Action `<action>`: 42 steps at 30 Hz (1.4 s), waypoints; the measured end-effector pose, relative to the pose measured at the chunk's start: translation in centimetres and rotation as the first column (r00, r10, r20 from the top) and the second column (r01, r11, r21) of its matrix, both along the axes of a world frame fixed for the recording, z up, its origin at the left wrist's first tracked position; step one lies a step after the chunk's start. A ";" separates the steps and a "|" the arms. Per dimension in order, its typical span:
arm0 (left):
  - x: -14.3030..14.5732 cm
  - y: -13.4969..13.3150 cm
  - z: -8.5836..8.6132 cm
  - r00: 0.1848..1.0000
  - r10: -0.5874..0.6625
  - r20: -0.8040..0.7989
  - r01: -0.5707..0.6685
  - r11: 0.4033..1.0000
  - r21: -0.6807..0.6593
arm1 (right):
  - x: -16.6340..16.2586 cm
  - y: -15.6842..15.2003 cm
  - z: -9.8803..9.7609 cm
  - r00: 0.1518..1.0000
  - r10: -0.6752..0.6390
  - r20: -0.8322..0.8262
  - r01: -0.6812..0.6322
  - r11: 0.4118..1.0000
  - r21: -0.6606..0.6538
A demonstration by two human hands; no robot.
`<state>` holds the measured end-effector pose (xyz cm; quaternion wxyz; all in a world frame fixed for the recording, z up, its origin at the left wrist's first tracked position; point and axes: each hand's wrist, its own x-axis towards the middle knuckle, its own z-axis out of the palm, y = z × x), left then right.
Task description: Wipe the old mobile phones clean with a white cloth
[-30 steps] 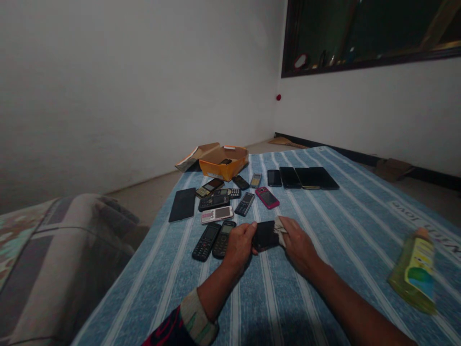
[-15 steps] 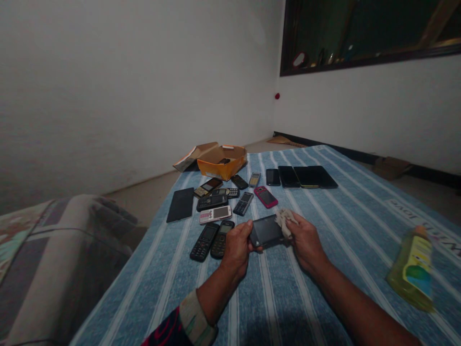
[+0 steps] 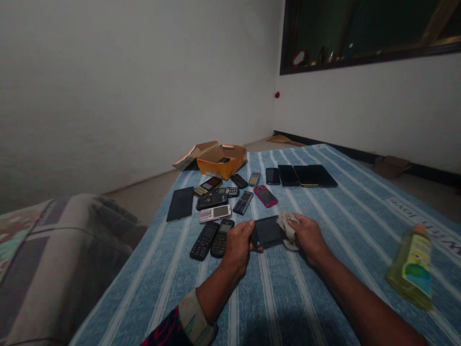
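A dark touchscreen phone (image 3: pixel 267 231) is held by its left end in my left hand (image 3: pixel 237 244), thumb along its edge and fingers beneath. My right hand (image 3: pixel 310 238) is closed on a pale, crumpled cloth (image 3: pixel 288 229), which lies against the phone's right end. Just left of my left hand, a black keypad phone (image 3: pixel 204 241) rests beside another dark keypad phone (image 3: pixel 222 237), partly covered by my hand. Beyond the held phone lie a pink phone (image 3: pixel 265 196), a grey keypad phone (image 3: pixel 243 202) and a white-and-pink phone (image 3: pixel 215 214).
An open orange box (image 3: pixel 223 167) with a phone inside stands at the far end of the striped cloth (image 3: pixel 345 269). Dark-screened devices (image 3: pixel 306 176) lie in a row at the back right, and a black tablet (image 3: pixel 180 203) at left. A yellow-green bottle (image 3: pixel 410 269) is at right.
The cloth in my right hand has shifted slightly right and down along the phone's right end. My left hand keeps its hold, with the phone nearly in place.
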<state>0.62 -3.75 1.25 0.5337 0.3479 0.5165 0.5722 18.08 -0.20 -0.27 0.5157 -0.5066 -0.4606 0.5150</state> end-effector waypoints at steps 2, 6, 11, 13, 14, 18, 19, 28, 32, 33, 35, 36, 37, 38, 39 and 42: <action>-0.1 -0.1 0.1 0.996 -0.049 -0.071 0.049 0.999 -0.001 | 0.1 0.0 -0.1 0.998 -0.028 0.055 0.025 0.999 0.045; -0.4 -0.3 0.3 0.983 -0.169 -0.072 0.166 0.985 -0.049 | 0.3 -0.1 0.3 0.988 -0.093 0.125 0.069 0.981 0.183; -0.7 0.0 0.5 0.978 -0.209 0.017 0.209 0.977 -0.049 | 0.4 -0.2 1.0 0.989 -0.099 0.113 0.070 0.968 0.240; -0.8 0.1 0.5 0.977 -0.210 0.041 0.211 0.977 -0.030 | 0.5 -0.1 0.7 0.989 -0.106 0.105 0.076 0.964 0.254; -0.9 0.1 0.5 0.977 -0.209 0.046 0.211 0.977 -0.022 | 0.5 0.0 0.6 0.988 -0.114 0.102 0.084 0.962 0.262; -0.8 0.1 0.2 0.979 -0.204 -0.001 0.204 0.979 0.000 | 0.7 0.2 0.0 0.984 -0.141 0.106 0.108 0.956 0.272; -0.8 0.0 0.2 0.980 -0.200 -0.020 0.200 0.980 0.006 | 0.7 0.2 0.0 0.982 -0.145 0.117 0.109 0.956 0.271; -0.6 -0.7 -0.2 0.844 -0.133 -0.519 0.275 0.939 0.206 | 1.1 -0.2 -0.1 0.917 -0.240 0.319 0.122 0.929 0.348; -0.3 -1.2 -0.1 0.740 -0.079 -0.668 0.361 0.885 0.295 | 0.4 -1.3 -0.2 0.841 -0.285 0.460 -0.098 0.756 0.647; -0.3 -1.3 -0.1 0.727 -0.084 -0.682 0.384 0.872 0.302 | 0.0 -1.7 -0.3 0.821 -0.278 0.499 -0.180 0.703 0.688; -0.3 -1.4 -0.4 0.720 -0.106 -0.685 0.419 0.854 0.308 | -0.7 -2.4 -0.2 0.776 -0.260 0.574 -0.321 0.622 0.715; -0.4 -1.5 -0.5 0.725 -0.120 -0.678 0.426 0.852 0.304 | -0.9 -2.7 -0.2 0.755 -0.247 0.607 -0.376 0.594 0.711; -0.4 -1.5 -0.7 0.732 -0.131 -0.668 0.423 0.857 0.295 | -1.1 -2.9 -0.1 0.735 -0.227 0.639 -0.426 0.579 0.695; -0.5 -1.5 -0.8 0.739 -0.136 -0.660 0.413 0.866 0.283 | -1.3 -3.0 0.0 0.715 -0.197 0.671 -0.469 0.576 0.669; -0.6 -1.5 -0.9 0.738 -0.138 -0.660 0.404 0.875 0.268 | -1.3 -3.0 0.0 0.698 -0.165 0.697 -0.501 0.583 0.640; -0.7 -1.5 -1.2 0.690 -0.122 -0.713 0.398 0.887 0.233 | -1.1 -2.5 -0.4 0.664 -0.108 0.740 -0.525 0.637 0.564</action>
